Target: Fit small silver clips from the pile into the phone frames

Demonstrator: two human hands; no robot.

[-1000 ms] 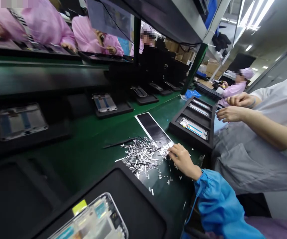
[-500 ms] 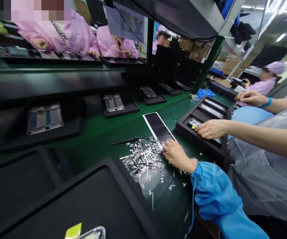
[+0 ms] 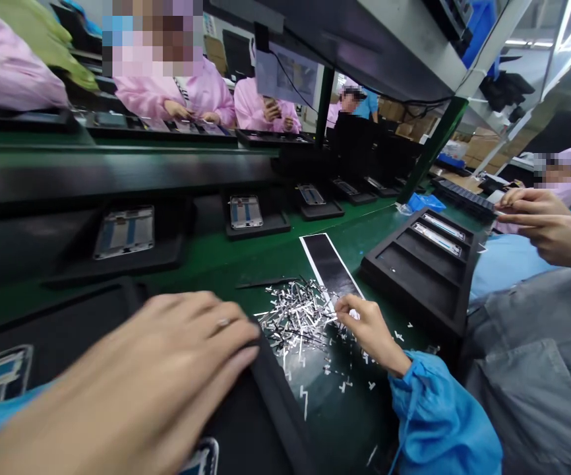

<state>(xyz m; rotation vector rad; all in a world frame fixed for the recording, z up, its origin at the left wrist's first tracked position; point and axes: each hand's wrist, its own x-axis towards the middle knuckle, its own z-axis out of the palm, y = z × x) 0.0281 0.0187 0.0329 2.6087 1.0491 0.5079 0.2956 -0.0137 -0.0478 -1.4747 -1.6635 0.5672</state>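
Observation:
My left hand (image 3: 167,356), with a ring on one finger, reaches across the near black foam tray (image 3: 250,415). Its fingers are stretched out side by side and the tips meet the tray's right rim. Beneath the hand, part of a phone frame (image 3: 206,455) shows. In a blue sleeve, my right hand (image 3: 362,326) pinches at the near end of a black strip sheet with white edges (image 3: 332,264). What lies between its fingertips is too small to make out. Just left of it is a heap of small silver and black strips (image 3: 298,316).
A co-worker's hands (image 3: 537,211) are raised at the right, above a compartmented black tray (image 3: 414,307) with phone parts. Several foam trays with phone frames (image 3: 246,212) line the back. Another phone frame (image 3: 1,373) lies at the far left. A green post (image 3: 431,152) supports the shelf.
My left hand has come into view over the near tray. My right hand stays by the sheet. The co-worker's hands have risen from their tray, and the phone part they touched has left it.

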